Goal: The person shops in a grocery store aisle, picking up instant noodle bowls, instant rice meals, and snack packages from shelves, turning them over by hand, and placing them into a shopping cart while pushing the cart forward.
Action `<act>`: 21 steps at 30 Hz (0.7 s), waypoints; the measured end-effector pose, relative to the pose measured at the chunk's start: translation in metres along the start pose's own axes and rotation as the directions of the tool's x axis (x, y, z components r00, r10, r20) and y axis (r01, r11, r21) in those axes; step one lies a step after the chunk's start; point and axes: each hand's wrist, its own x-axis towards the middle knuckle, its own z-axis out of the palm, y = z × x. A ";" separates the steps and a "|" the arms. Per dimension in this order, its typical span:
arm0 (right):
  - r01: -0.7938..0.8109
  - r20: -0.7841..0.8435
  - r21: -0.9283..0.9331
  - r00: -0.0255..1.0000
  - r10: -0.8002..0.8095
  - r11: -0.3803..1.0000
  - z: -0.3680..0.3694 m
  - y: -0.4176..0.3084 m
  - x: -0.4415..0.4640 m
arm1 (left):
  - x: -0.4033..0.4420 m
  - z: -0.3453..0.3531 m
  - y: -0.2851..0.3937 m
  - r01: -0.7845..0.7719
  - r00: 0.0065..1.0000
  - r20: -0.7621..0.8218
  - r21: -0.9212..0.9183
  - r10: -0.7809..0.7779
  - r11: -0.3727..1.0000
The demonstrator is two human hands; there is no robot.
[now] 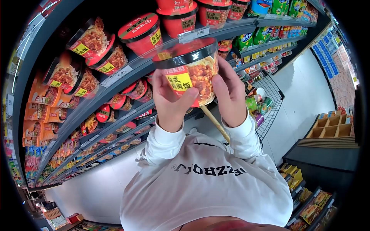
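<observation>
Tub [200,75] cupped by hands [170,104] [232,94] (thumbs [189,95] nearside)

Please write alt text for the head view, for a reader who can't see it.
The left hand and right hand together hold a red tub with a yellow label, in front of a store shelf lined with similar tubs. At right, a wire cart holds packaged goods.

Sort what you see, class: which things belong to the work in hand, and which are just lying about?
Belong to the work:
left hand
right hand
red-lidded tub, held between them

Just lying about:
shelved tubs
orange packets
wire shopping cart
wooden compartment tray
</observation>
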 end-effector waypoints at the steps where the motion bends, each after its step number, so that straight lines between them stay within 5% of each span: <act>1: -0.033 -0.023 0.041 0.999 0.034 0.999 -0.001 0.005 0.000 | -0.001 -0.001 -0.002 0.041 0.999 -0.006 -0.002 -0.041 0.999; 8: -0.158 -0.081 0.256 0.979 0.184 0.954 -0.003 0.018 0.005 | -0.006 -0.016 -0.009 0.154 0.986 -0.053 -0.059 -0.157 0.986; 18: -0.237 -0.094 0.300 0.957 0.276 0.924 0.002 0.029 0.001 | -0.008 -0.028 -0.003 0.235 0.970 -0.033 -0.093 -0.239 0.967; 21: -0.259 0.003 0.360 0.961 0.277 0.896 0.001 0.028 -0.001 | -0.009 -0.034 -0.005 0.220 0.974 -0.050 -0.048 -0.222 0.974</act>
